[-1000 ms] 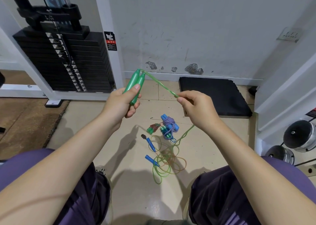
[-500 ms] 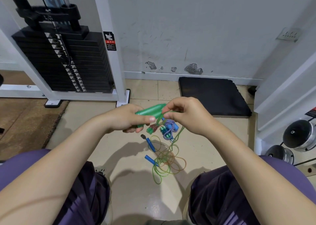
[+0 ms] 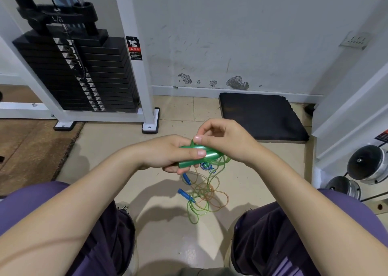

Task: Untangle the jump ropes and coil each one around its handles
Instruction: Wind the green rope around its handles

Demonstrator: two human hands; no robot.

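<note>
My left hand (image 3: 168, 154) grips the two green handles (image 3: 207, 155) held together, lying nearly level. Just above them my right hand (image 3: 226, 141) pinches the green rope (image 3: 192, 143) where it crosses over the handles. The rest of that green rope (image 3: 222, 166) hangs from the handles down to a loose tangle (image 3: 201, 202) on the floor. In the tangle lie two blue handles (image 3: 185, 195) with an orange rope. A coiled blue and white rope (image 3: 206, 166) shows partly under my hands.
A weight-stack machine (image 3: 79, 74) with white uprights stands at the back left. A black mat (image 3: 260, 116) lies against the wall. Dumbbell ends (image 3: 367, 166) sit on a rack at the right. My knees frame the tiled floor (image 3: 168, 223).
My hands came together and dropped from chest height. The handles tipped from upright to nearly level, and my right hand carried the rope over them.
</note>
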